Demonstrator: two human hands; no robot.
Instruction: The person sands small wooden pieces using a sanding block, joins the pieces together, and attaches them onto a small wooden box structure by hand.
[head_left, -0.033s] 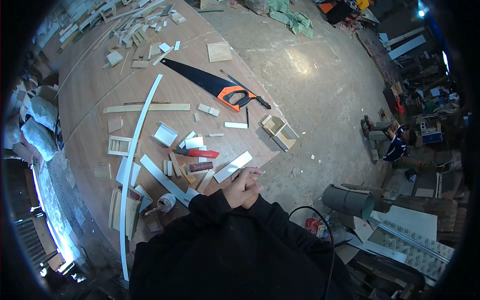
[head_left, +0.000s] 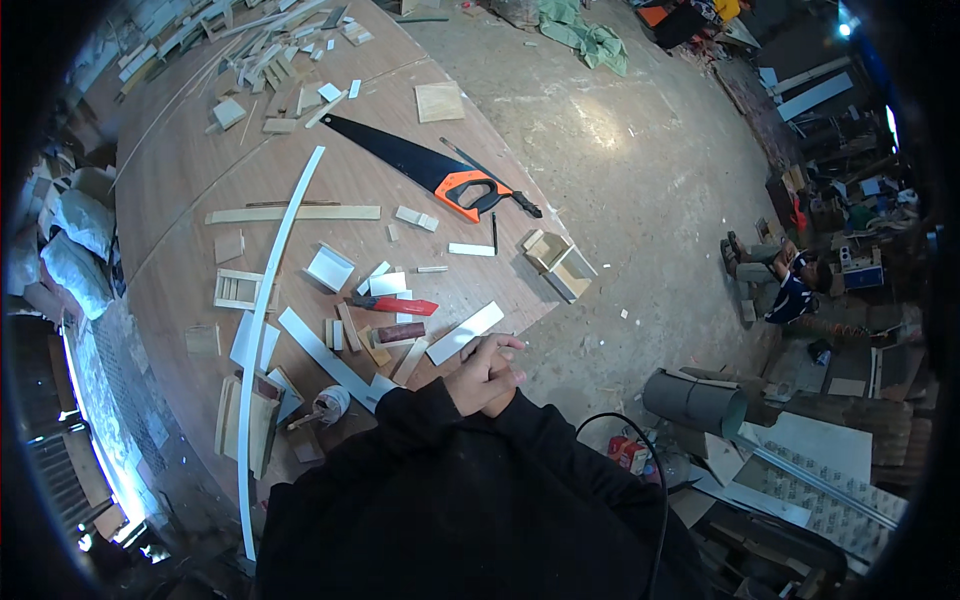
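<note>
Saw [head_left: 420,168] lies on bench [head_left: 475,275]. Hands [head_left: 482,380] clasped together, wearer's side of saw; nothing visible held, finger closure can't tell. White strip [head_left: 465,335] between saw and hands, nearest them. No clear change since a moment ago; work seems paused.

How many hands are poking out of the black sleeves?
2. The left hand is on top, near the flat white board; the right hand is underneath, mostly hidden by it.
</note>
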